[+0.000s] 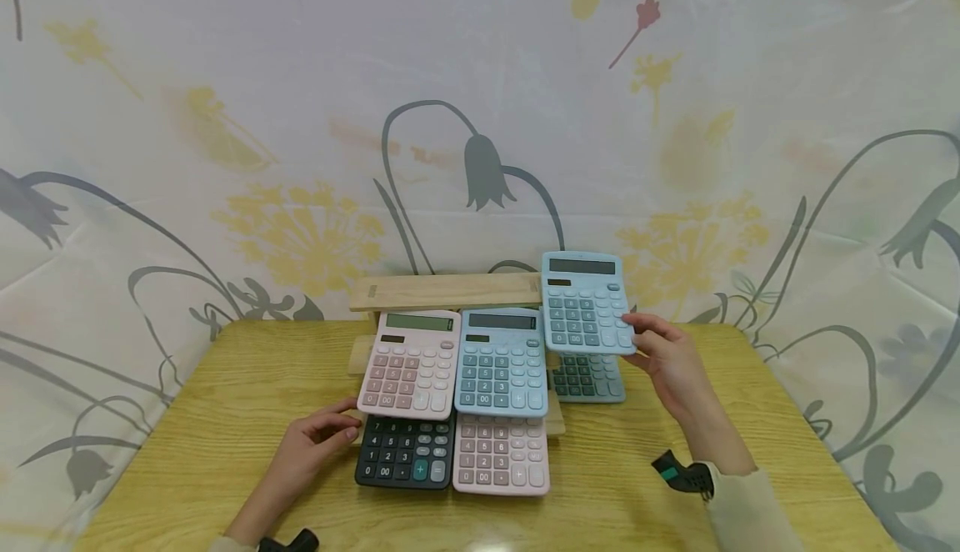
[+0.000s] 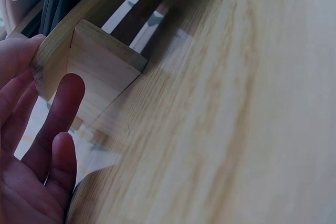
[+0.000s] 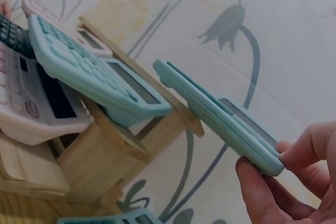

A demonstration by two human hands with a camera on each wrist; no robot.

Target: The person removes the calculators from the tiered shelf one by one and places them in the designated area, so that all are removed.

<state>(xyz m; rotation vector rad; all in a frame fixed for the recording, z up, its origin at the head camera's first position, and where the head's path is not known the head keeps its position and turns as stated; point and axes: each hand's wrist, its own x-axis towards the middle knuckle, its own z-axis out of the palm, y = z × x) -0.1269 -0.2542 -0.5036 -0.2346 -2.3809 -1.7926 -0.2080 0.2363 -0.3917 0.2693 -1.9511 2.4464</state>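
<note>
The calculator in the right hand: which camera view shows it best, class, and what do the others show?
The head view: the held calculator faces the camera there, keys and screen plain. The right wrist view shows it nearly edge-on, pinched by the right hand; the left wrist view does not show it.

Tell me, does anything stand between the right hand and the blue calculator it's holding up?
Nothing visible does: the right hand pinches the held blue calculator directly at its lower right corner. The lower blue calculator, partly hidden behind it in the head view, isn't between them.
</note>
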